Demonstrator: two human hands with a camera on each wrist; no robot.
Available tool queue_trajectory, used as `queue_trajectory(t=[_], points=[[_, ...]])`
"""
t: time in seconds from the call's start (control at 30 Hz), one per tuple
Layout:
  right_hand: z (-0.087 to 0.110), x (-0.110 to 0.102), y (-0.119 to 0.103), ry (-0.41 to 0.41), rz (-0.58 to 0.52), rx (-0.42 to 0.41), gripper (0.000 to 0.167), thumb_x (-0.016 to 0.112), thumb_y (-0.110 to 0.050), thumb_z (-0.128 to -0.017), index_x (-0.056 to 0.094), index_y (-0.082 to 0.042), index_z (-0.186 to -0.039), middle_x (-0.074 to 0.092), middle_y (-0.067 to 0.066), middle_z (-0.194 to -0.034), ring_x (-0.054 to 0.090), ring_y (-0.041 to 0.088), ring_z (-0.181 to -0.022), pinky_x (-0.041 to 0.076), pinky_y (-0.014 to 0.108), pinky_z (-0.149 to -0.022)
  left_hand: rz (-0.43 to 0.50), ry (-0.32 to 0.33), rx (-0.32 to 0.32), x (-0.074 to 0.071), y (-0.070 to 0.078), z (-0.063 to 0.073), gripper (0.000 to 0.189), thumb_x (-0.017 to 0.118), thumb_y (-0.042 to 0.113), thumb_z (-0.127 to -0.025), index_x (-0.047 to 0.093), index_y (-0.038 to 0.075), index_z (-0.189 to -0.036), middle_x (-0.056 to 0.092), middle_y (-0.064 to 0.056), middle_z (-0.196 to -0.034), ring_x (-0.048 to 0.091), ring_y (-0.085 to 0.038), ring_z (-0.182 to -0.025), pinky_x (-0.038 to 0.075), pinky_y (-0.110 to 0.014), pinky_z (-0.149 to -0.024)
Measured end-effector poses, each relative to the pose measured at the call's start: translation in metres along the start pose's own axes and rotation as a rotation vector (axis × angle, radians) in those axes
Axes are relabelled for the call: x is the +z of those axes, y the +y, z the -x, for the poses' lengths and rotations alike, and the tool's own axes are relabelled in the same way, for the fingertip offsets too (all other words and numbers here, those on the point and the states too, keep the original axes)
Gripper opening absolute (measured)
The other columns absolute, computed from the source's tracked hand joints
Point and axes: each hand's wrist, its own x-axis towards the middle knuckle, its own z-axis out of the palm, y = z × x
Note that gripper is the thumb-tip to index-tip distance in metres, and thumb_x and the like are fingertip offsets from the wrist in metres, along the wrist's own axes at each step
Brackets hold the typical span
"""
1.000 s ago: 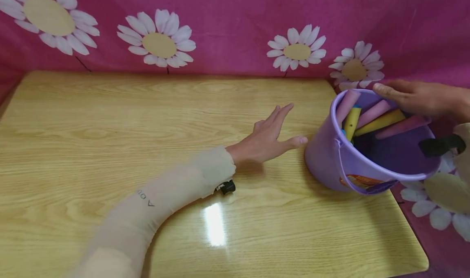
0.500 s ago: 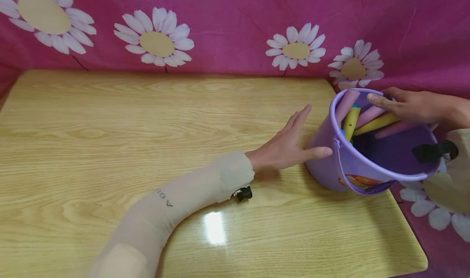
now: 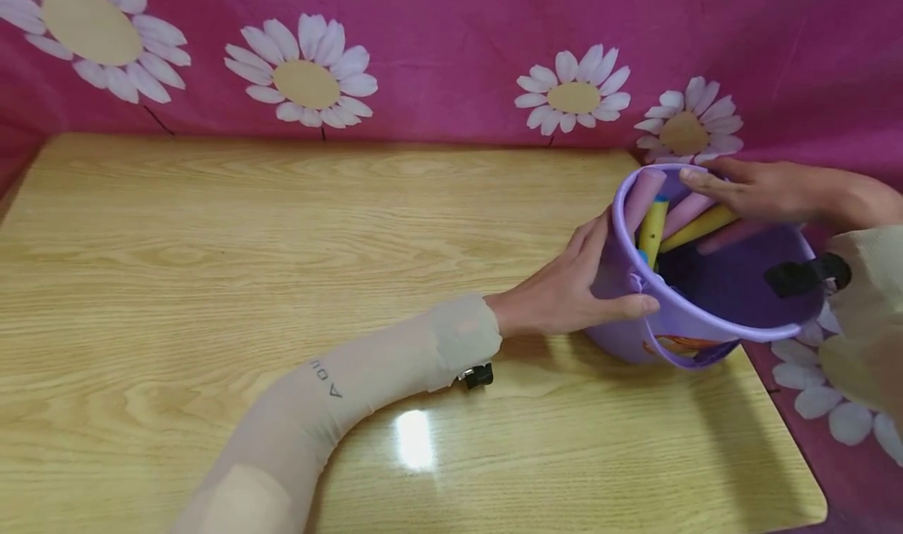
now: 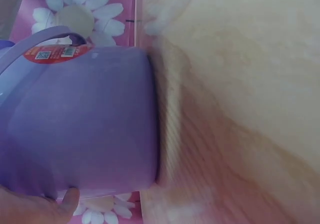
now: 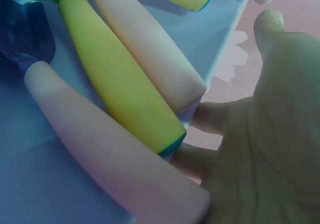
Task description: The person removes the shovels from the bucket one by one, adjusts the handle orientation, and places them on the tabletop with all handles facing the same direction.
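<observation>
Room type unclear to me; cloth-walled nook: pink daisy-print cloth [image 3: 437,71] across upper frame, wood-grain bench [image 3: 212,275] below.

The left hand [image 3: 557,295] is advancing rightward over the surface [image 3: 282,244] and closing the earlier gap: its fingers [image 3: 595,240] are now meeting the side of the bucket [image 3: 621,342], the thumb [image 3: 626,307] lying across the near wall. The rim [image 3: 748,333] is shifting left. The right hand [image 3: 783,193] is moving left with it, covering more of the yellow stick [image 3: 701,228] and lower pink stick [image 3: 727,237].
</observation>
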Motion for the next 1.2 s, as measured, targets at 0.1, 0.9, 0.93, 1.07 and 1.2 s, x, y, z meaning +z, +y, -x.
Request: queue_trajectory(t=[0.1, 0.9, 0.93, 1.07, 1.2], points=[[-0.003, 0.001, -0.006, -0.034, -0.033, -0.006, 0.082, 0.024, -0.056, -0.109, -0.004, -0.001, -0.163, 0.063, 0.028, -0.14, 0.078, 0.033, -0.104, 0.053, 0.014, -0.083, -0.007, 0.014, -0.001, -0.007, -0.004, 0.004, 0.109, 0.067, 0.058, -0.089, -0.02, 0.051, -0.156, 0.002, 0.017, -0.17, 0.012, 0.002, -0.155, 0.028, -0.032, -0.128], [-0.038, -0.004, -0.083, -0.037, 0.089, -0.034, 0.087, 0.028, -0.068, -0.103, 0.0, -0.016, -0.167, 0.055, 0.026, -0.149, 0.078, 0.028, -0.104, 0.018, 0.066, -0.123, 0.03, 0.162, 0.022, -0.064, -0.031, 0.035, 0.108, 0.069, 0.049, -0.089, -0.006, 0.036, -0.165, 0.018, 0.001, -0.167, 0.037, -0.011, -0.148, 0.036, -0.024, -0.122], [-0.04, -0.005, -0.086, -0.035, 0.101, -0.026, 0.088, 0.029, -0.07, -0.102, -0.001, -0.018, -0.167, 0.061, 0.024, -0.144, 0.078, 0.029, -0.104, 0.016, 0.066, -0.123, 0.036, 0.171, 0.026, -0.067, -0.032, 0.036, 0.108, 0.07, 0.048, -0.089, -0.005, 0.034, -0.165, 0.019, 0.0, -0.167, 0.037, -0.011, -0.148, 0.036, -0.023, -0.122], [-0.046, -0.007, -0.102, -0.048, 0.151, 0.007, 0.093, 0.029, -0.076, -0.099, -0.008, -0.024, -0.167, 0.077, 0.014, -0.12, 0.073, 0.031, -0.118, 0.008, 0.07, -0.123, 0.041, 0.205, 0.037, -0.077, -0.035, 0.043, 0.108, 0.069, 0.046, -0.087, -0.002, 0.028, -0.166, 0.022, -0.005, -0.166, 0.036, -0.013, -0.148, 0.036, -0.023, -0.122], [-0.055, -0.007, -0.118, -0.086, 0.186, -0.014, 0.095, 0.026, -0.075, -0.099, -0.011, -0.02, -0.166, 0.077, 0.011, -0.121, 0.073, 0.031, -0.117, 0.009, 0.072, -0.122, 0.027, 0.233, 0.038, -0.088, -0.041, 0.051, 0.115, 0.062, 0.073, -0.082, -0.002, 0.029, -0.167, 0.022, -0.008, -0.167, 0.036, -0.018, -0.15, 0.035, -0.034, -0.125]])
